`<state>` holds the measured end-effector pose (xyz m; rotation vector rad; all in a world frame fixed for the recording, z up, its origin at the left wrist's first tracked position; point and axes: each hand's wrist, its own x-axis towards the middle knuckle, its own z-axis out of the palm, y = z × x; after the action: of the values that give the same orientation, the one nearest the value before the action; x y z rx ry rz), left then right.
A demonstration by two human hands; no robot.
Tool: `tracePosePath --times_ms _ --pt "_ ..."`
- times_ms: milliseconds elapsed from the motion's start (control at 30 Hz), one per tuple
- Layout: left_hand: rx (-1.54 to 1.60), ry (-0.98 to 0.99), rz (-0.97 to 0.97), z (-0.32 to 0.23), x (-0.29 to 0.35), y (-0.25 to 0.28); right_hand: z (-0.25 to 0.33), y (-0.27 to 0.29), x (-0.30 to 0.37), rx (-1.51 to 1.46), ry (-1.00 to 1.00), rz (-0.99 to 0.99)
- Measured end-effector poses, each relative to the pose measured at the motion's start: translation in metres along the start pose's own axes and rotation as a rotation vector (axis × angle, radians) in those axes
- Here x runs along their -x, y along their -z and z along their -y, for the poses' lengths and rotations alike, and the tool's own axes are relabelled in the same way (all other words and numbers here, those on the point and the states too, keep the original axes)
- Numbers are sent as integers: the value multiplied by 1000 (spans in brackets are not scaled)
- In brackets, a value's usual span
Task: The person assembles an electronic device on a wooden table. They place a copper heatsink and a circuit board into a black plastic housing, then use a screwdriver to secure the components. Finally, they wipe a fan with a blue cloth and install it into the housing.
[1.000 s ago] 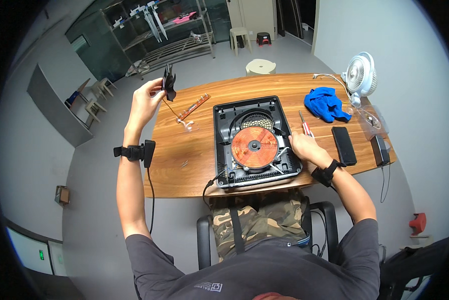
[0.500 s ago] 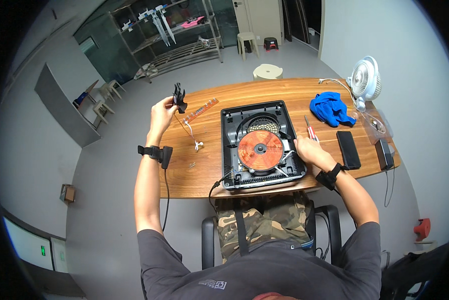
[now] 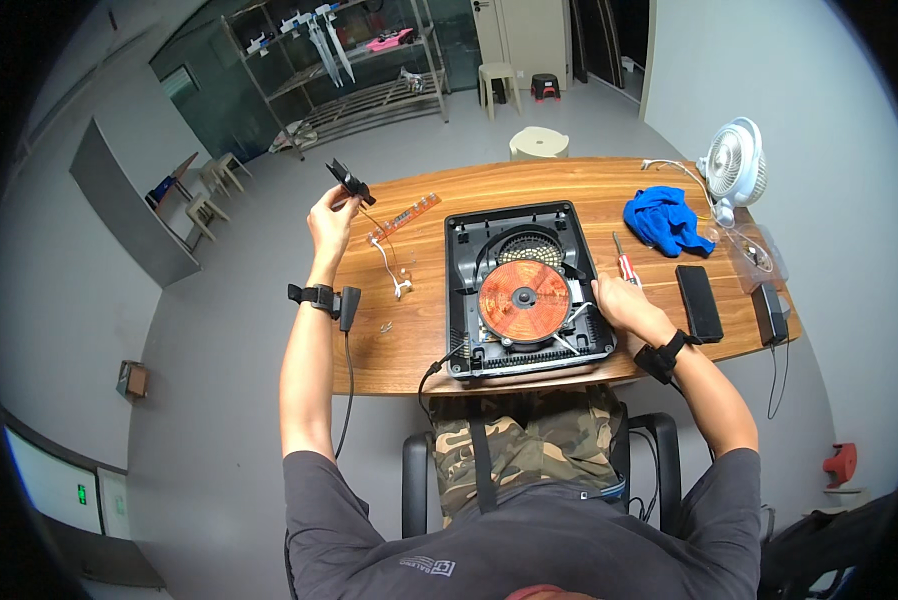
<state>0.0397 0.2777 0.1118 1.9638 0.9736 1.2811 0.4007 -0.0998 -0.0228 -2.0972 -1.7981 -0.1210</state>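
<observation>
My left hand [image 3: 330, 230] is raised over the table's far left part, its fingers pinching a small black cooling fan [image 3: 350, 183] with a thin wire hanging from it. In front of me lies an opened induction cooker, its black housing [image 3: 453, 300] showing a round copper coil [image 3: 509, 318] and a vent grille. My right hand [image 3: 624, 304] grips the housing's right edge; some fingertips are hidden. Beneath the fan, a narrow orange circuit strip [image 3: 409, 216] lies on the wood with a white-plugged cable [image 3: 400, 285]. Small screws [image 3: 386, 327] lie nearer me.
A red-handled screwdriver [image 3: 625, 264] lies right of the housing. Beyond are a blue cloth [image 3: 661, 220], a black phone [image 3: 699, 303], a black adapter [image 3: 769, 312] and a white fan [image 3: 734, 165]. A black cord [image 3: 432, 372] runs from the housing over the table's near edge [image 3: 394, 392].
The black cooling fan has tilted over in my left hand, turning from upright to slanted. My left wrist has shifted slightly right. The right hand stays on the housing.
</observation>
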Motion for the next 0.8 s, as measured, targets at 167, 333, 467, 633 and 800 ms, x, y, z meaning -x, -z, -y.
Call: tracePosePath --times_ms 167,333,467,633,800 --pt "99 -123 -89 -5 -7 4 7 5 -2 -12 -51 45" --pt "248 -276 -98 -37 -7 10 14 16 -6 -10 -73 142" --pt "238 -382 62 -104 19 -3 13 18 -5 54 13 84" --pt "-263 -736 252 -166 49 -23 1 30 -14 79 -81 201" --pt "-389 -688 405 -177 80 -42 -45 66 -54 155 -367 108"
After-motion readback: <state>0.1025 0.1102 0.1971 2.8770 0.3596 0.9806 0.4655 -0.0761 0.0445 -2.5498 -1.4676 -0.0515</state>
